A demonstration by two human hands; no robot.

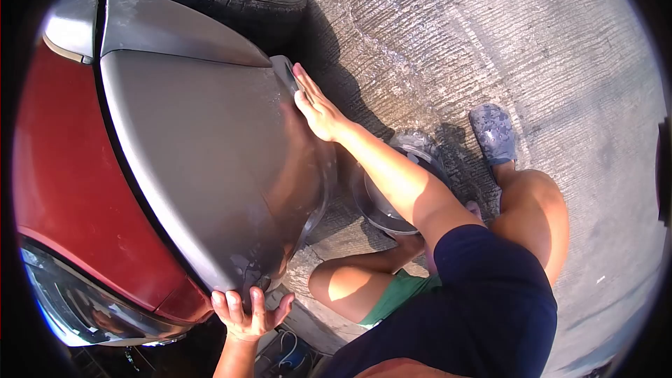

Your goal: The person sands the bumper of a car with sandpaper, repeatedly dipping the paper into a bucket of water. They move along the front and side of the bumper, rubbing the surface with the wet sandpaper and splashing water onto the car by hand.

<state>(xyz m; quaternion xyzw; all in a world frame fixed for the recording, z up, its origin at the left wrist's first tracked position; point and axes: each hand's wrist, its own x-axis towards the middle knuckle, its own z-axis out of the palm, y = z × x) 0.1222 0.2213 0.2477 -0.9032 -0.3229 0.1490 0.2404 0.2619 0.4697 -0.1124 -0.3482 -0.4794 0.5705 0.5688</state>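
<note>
On grey bumper [196, 147], pad [283, 68] under right hand [318, 108], left hand [246, 313] gripping edge

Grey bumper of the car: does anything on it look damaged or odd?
Yes. The grey bumper is dull and matt, while the body panel beside it is glossy red, so the colours do not match. Near its lower edge, just above the left hand, pale blotchy patches mark the surface.

Grey bumper panel [196, 147] is seen matt, smooth w/ faint sheen. Red bodywork [63, 189] is finished glossy. Headlamp lens [63, 301] is clear, glossy. Concrete floor [490, 35] is brushed rough, grooved.
</note>
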